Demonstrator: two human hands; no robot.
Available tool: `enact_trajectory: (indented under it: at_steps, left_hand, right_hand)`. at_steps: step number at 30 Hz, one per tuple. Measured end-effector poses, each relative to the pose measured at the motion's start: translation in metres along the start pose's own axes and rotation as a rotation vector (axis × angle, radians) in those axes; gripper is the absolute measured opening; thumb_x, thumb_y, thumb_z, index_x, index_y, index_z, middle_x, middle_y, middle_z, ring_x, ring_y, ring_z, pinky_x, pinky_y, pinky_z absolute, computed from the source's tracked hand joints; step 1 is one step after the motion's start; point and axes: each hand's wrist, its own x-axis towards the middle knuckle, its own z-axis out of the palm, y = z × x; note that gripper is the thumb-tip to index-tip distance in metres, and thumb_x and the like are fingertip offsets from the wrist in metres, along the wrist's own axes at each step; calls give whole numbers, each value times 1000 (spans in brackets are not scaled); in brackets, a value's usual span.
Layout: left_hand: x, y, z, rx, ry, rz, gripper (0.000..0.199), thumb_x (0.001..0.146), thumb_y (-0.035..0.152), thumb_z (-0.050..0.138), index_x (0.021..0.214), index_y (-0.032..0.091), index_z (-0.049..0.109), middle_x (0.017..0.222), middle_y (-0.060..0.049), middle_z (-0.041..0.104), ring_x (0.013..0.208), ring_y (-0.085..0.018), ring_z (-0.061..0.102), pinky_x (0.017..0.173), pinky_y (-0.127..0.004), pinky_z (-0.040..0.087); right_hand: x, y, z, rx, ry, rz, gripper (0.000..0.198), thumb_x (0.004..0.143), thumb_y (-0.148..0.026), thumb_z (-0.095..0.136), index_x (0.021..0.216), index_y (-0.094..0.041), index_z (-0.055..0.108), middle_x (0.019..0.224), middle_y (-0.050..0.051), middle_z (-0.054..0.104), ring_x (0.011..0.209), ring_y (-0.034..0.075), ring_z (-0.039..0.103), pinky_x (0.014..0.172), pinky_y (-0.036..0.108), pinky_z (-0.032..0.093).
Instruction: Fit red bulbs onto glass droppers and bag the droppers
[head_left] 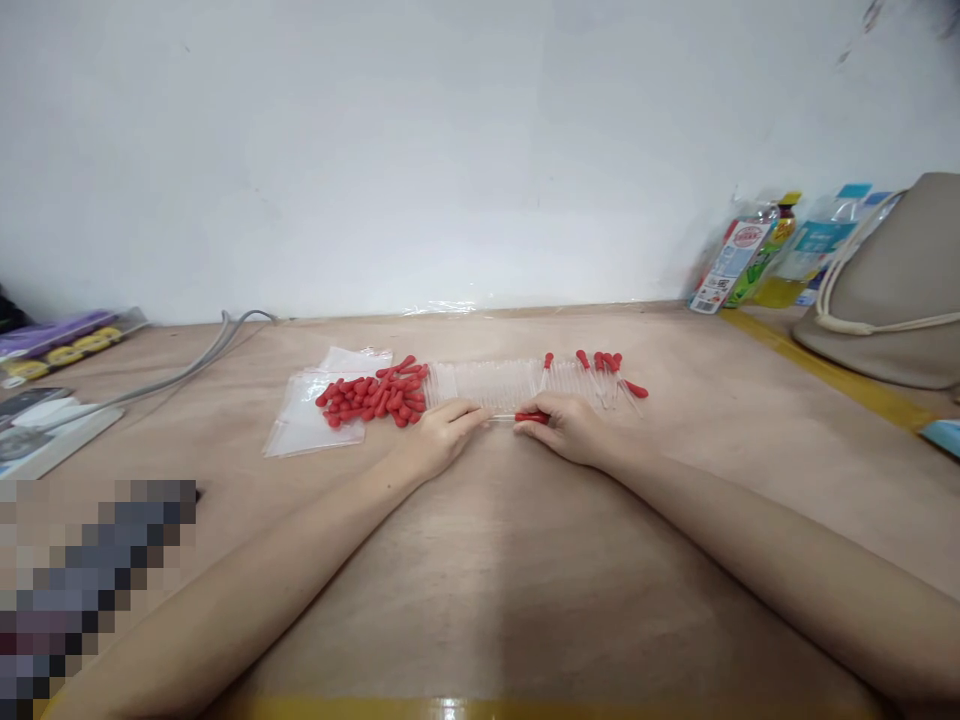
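white wall [450,150] behind, pale brown tabletop [487,600] below; row of clear tubes [491,383] taken as the reference, sides as from the worker's seat. left of the row, touching its end: a heap of red bulbs [371,397], partly over flat clear bags [296,420]. at the row's right end: several bulb-topped tubes [583,360], lying at mixed angles. far right of the row, by the wall: drink bottles [814,250] and a tan bag [892,270].

both hands sit on the near side of the row. left hand [444,438]: fingers nearly closed, pinching one end of a single tube [502,418]. right hand [574,428]: thumb and fingers curled round a red bulb [527,418]. tube spans the gap between the hands, roughly level, bulb at its right end; seating depth cannot be told.
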Motion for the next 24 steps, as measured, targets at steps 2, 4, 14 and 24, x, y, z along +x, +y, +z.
enact_trajectory:
  at_steps: [2, 4, 14, 24]
  left_hand:
    - [2, 1, -1, 6, -6, 14, 21, 86, 15, 46, 103, 15, 59, 89, -7, 63, 79, -15, 60, 68, -27, 52]
    - [3, 2, -3, 6, -6, 34, 22, 87, 13, 44, 103, 16, 59, 89, -7, 63, 79, -15, 60, 68, -26, 52]
    - [1, -3, -1, -80, -25, 97, 35, 82, 2, 39, 108, 18, 57, 87, -5, 63, 79, -13, 58, 68, -25, 51]
    - [7, 2, -1, -74, 2, 120, 33, 83, 5, 41, 108, 18, 57, 85, -5, 63, 74, -13, 59, 63, -25, 51]
  right_hand:
    - [0, -2, 0, -3, -8, 25, 11, 79, -28, 57, 82, -18, 62, 77, 3, 66, 70, 14, 60, 64, 27, 46]
    - [0, -5, 0, -11, -24, 28, 9, 79, -26, 58, 80, -18, 62, 74, 2, 65, 68, 13, 59, 62, 26, 46]
    - [-5, -11, 2, -92, 28, -167, 10, 82, -24, 53, 80, -17, 60, 72, 4, 63, 67, 13, 57, 62, 26, 45]
    - [-4, -9, 7, -108, 90, -165, 12, 82, -26, 53, 78, -17, 59, 70, 5, 62, 65, 14, 56, 60, 26, 45]
